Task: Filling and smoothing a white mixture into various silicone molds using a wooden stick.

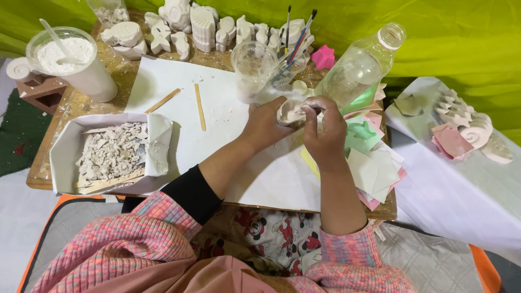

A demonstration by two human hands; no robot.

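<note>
A clear plastic bottle (361,65) with a white-ringed neck leans at the table's far right; no labels, signs or screens show.

The backdrop cloth (461,43) is bright yellow-green. The sleeves (135,239) are knitted in pink with blue and yellow flecks over a black cuff (192,192). White paper (217,108) covers the brown bench (49,163). The plaster figures (201,24) are chalk white, the star mould (324,56) hot pink, and the flat moulds (374,163) look pale green, pink and yellow.
</note>
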